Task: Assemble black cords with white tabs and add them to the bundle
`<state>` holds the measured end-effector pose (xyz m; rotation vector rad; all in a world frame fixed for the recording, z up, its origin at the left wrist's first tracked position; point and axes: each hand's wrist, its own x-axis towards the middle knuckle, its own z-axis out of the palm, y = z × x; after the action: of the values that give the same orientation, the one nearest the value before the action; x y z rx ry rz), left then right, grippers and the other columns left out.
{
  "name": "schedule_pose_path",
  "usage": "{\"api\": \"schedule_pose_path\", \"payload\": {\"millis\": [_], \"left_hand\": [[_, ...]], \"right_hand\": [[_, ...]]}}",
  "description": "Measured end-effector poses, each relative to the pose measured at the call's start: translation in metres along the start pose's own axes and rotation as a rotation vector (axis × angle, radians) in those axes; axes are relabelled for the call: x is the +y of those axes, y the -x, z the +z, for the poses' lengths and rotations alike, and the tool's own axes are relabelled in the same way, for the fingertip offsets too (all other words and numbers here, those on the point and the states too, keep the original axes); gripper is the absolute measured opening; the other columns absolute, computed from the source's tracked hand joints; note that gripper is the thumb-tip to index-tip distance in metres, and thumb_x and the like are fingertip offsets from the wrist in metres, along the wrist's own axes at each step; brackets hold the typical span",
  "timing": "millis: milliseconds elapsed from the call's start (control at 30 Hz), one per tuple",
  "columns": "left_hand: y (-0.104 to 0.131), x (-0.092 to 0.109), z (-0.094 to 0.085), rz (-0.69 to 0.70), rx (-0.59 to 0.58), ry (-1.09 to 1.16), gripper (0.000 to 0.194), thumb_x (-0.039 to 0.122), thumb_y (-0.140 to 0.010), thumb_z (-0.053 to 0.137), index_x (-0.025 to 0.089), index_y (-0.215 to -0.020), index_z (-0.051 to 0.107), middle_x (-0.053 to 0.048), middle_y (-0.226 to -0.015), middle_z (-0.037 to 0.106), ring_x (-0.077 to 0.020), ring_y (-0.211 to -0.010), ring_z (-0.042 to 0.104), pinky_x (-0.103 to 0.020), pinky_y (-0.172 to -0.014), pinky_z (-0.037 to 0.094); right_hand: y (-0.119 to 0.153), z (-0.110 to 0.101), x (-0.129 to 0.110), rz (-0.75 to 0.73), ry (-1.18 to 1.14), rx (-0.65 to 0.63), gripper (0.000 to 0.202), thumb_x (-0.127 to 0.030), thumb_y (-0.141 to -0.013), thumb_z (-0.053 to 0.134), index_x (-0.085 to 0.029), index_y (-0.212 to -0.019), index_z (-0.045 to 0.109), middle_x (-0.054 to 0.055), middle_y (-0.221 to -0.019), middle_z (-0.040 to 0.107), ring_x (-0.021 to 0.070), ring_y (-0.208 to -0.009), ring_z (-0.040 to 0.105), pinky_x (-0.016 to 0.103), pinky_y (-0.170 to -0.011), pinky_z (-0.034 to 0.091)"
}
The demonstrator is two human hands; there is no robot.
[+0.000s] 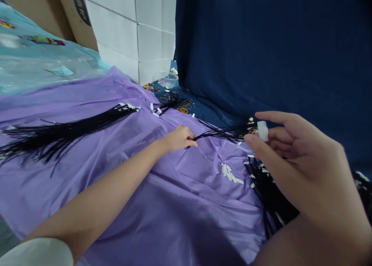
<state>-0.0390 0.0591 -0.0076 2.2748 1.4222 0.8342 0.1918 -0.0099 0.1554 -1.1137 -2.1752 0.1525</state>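
Observation:
My left hand (180, 138) is closed around a thin bunch of black cords (210, 133) above the purple sheet. The cords stretch across to my right hand (299, 153), where a compact stack of white end tabs (262, 131) sits between thumb and fingers. My right index finger is extended over that stack. A small pile of loose white tabs (228, 172) lies on the sheet between and below the hands. Under my right hand is a thick heap of black cords with white tabs (270, 196), partly hidden by the wrist.
A purple plastic sheet (174, 204) covers the surface. To the left lies a long bundle of black cords (78, 128). Yellow rubber bands (183, 110) and a clear plastic bowl (168, 80) are at the back. A dark blue cloth (270, 52) hangs behind; cardboard boxes (58, 14) stand back left.

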Motion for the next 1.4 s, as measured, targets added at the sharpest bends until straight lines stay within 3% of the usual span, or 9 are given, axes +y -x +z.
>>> {"api": "schedule_pose_path", "payload": {"millis": [233,633,1100,1400], "left_hand": [[-0.0010,-0.0028,-0.0017,-0.060,-0.022,0.062,0.029,0.036,-0.076,0.060,0.013,-0.059,0.066,-0.002,-0.056,0.062,-0.0083,-0.051,0.047,-0.023,-0.053,0.029],[-0.0005,-0.0019,0.0010,-0.044,0.026,0.003,0.032,0.036,-0.077,0.059,0.013,-0.056,0.064,-0.001,-0.054,0.058,-0.0085,-0.051,0.043,-0.025,-0.055,0.027],[-0.0006,0.0003,-0.0019,-0.307,0.043,0.220,0.032,0.038,-0.071,0.063,0.013,-0.052,0.061,0.000,-0.047,0.056,-0.0076,-0.045,0.044,-0.021,-0.047,0.028],[-0.0019,-0.0055,-0.0021,-0.227,0.150,0.111,0.037,0.039,-0.069,0.064,0.012,-0.046,0.055,0.005,-0.043,0.034,-0.0057,-0.047,0.030,-0.022,-0.047,0.020]], "right_hand": [[-0.0010,-0.0011,0.0031,0.000,-0.007,0.004,0.037,-0.040,-0.078,0.063,-0.023,-0.111,0.058,0.002,-0.077,0.065,0.0166,-0.060,0.061,0.025,-0.047,0.047],[-0.0008,-0.0026,0.0008,0.029,0.015,0.018,0.036,-0.041,-0.079,0.061,-0.023,-0.110,0.058,0.001,-0.074,0.064,0.0156,-0.058,0.061,0.024,-0.047,0.047],[-0.0002,-0.0049,0.0017,0.032,-0.024,0.016,0.038,-0.042,-0.078,0.062,-0.025,-0.112,0.058,0.003,-0.078,0.067,0.0177,-0.059,0.063,0.026,-0.047,0.048],[-0.0004,-0.0043,0.0012,0.038,-0.026,0.004,0.039,-0.042,-0.078,0.062,-0.023,-0.112,0.058,0.002,-0.076,0.068,0.0168,-0.059,0.063,0.025,-0.048,0.049]]}}
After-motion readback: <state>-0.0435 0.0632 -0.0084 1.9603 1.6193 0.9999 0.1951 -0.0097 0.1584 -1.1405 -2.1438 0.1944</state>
